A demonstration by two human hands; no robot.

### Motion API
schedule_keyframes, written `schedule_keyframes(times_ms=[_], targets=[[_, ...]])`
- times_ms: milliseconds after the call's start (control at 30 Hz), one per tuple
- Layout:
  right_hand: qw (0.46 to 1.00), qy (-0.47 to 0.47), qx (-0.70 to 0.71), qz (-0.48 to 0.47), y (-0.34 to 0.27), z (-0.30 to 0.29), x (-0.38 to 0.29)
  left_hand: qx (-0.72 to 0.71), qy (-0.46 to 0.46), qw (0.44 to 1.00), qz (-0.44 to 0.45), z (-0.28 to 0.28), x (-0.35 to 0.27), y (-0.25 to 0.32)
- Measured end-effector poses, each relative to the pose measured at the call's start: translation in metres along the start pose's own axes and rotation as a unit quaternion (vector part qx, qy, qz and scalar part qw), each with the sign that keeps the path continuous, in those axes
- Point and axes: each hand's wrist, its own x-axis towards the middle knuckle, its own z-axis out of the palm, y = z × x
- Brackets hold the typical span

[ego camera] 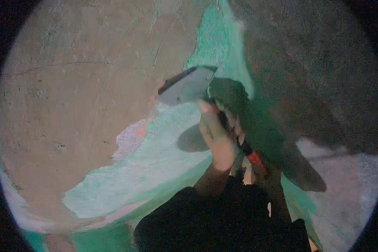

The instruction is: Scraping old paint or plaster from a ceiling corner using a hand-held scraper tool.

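Observation:
A wide, flat-bladed scraper (189, 86) lies against the wall, its grey metal blade tilted up to the left along the ragged border between bare surface and pale green paint (167, 138). From the blade a black and red handle (255, 157) slants down to the right. My left hand (219, 138) is wrapped around the upper handle, close to the blade. Behind it, in shadow, my right hand (237, 126) also appears to grip the handle; most of it is hidden. Motion blurs both hands.
Bare grey-brown plaster (82, 94) with a thin crack covers the left. A corner with brighter green paint (220, 41) rises above the blade, beside a dark adjoining wall (302, 78). A black sleeve (182, 217) fills the bottom.

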Motion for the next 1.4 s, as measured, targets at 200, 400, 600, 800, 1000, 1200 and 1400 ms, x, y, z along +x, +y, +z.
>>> schedule_keyframes(times_ms=[200, 400, 600, 800, 1000, 1200, 1400], targets=[[1.0, 0.016, 0.019, 0.017, 0.02, -0.022, 0.006, -0.006, -0.016, 1.0, 0.013, 0.004, 0.001, 0.001], [0.996, 0.0, -0.09, 0.012, 0.074, -0.04, -0.009, -0.024, -0.007, 1.0, 0.008, 0.005, -0.003, -0.028], [0.991, 0.084, 0.097, 0.048, 0.027, -0.032, 0.01, -0.09, -0.046, 0.994, -0.042, -0.002, 0.005, -0.039], [0.978, 0.126, -0.163, -0.041, 0.039, -0.054, 0.004, -0.075, 0.024, 0.997, -0.025, 0.014, -0.001, -0.041], [0.992, 0.122, -0.021, -0.022, 0.054, -0.063, 0.01, -0.076, -0.031, 0.996, -0.027, 0.026, 0.009, -0.042], [0.985, 0.125, 0.119, -0.012, 0.059, -0.069, 0.016, -0.068, -0.016, 0.998, 0.001, 0.041, 0.011, -0.037], [0.957, 0.127, 0.262, 0.008, 0.076, -0.073, 0.011, -0.017, 0.053, 0.997, -0.047, 0.035, 0.007, -0.047]])
